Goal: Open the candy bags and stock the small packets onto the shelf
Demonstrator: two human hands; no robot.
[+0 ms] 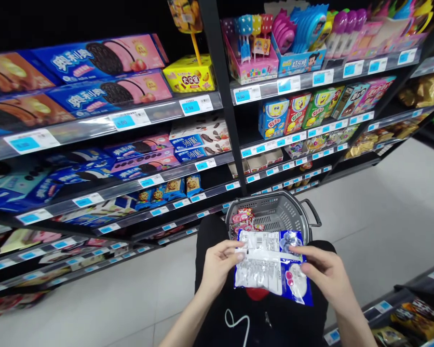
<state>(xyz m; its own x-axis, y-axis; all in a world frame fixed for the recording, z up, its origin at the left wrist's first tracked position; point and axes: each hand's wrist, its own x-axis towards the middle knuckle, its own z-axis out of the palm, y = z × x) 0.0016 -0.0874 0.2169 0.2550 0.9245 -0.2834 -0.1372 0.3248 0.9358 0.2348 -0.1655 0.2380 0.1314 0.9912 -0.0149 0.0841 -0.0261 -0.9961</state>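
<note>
A blue and white candy bag [262,279] lies back side up between my hands, over my lap. Its back carries small print, a barcode and a pale seam across the middle. My left hand [219,265] pinches the bag's left edge between thumb and fingers. On the right, my right hand [321,267] grips the opposite edge, with fingers on top near the printed fruit. Just beyond the bag stands a grey plastic shopping basket [287,212], partly hidden by it. Several pink and red packets [244,219] rest at the basket's left end.
Shelves ahead hold blue cookie boxes [104,58], a yellow lollipop box [190,74] and small cartoon-printed boxes [275,118]. A black post [226,96] divides the shelving. Another low shelf with snack bags [415,315] stands close at the lower right. Tiled floor [390,207] extends right of the basket.
</note>
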